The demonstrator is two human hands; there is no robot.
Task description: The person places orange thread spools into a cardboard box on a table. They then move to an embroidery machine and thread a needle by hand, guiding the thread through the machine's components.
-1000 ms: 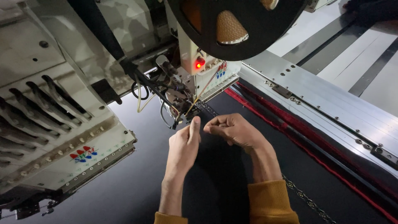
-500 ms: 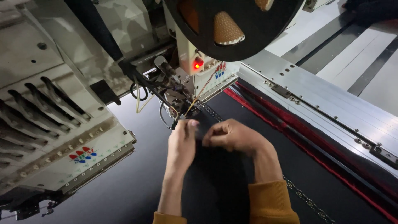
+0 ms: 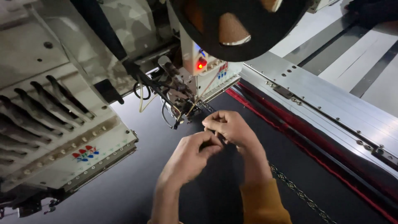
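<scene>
My left hand and my right hand meet just below the needle area of a white embroidery machine head. Both hands have their fingers pinched together over a small dark piece where they touch; what each one grips is too small to make out. They hover over black fabric stretched flat under the machine. My right arm wears a mustard-yellow sleeve. A red light glows on the head's panel.
A second machine head with dark levers fills the left. A large black reel hangs at the top. A stitched gold chain line runs across the fabric at lower right. A red fabric edge and a metal frame rail run diagonally at right.
My left hand went from straight fingers pointing up at the needle to curled, pinched fingers. Both hands drew closer together and slightly away from the needle.
</scene>
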